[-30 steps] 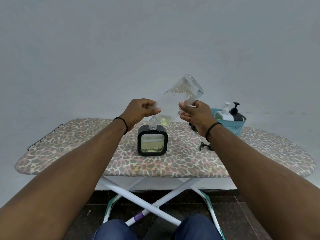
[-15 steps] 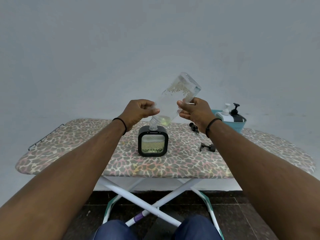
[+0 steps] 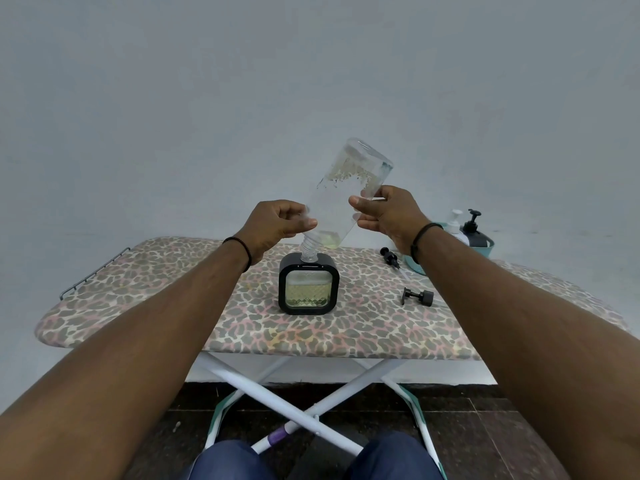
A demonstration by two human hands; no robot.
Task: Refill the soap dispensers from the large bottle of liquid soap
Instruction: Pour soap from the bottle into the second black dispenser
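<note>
Upended bottle (image 3: 341, 199) above dispenser (image 3: 308, 284) on ironing board (image 3: 173, 306); basket (image 3: 485, 244) far right.

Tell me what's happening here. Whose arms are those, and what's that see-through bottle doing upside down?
The arms belong to a person wearing a camera on their head, so you see what they see. Their left hand and right hand hold a big clear bottle, tipped so its neck sits in a square black soap dispenser. Yellowish soap runs down into it. The dispenser stands on an ironing board. Two black pump tops lie beside it, and a blue basket holds more dispensers.
</note>
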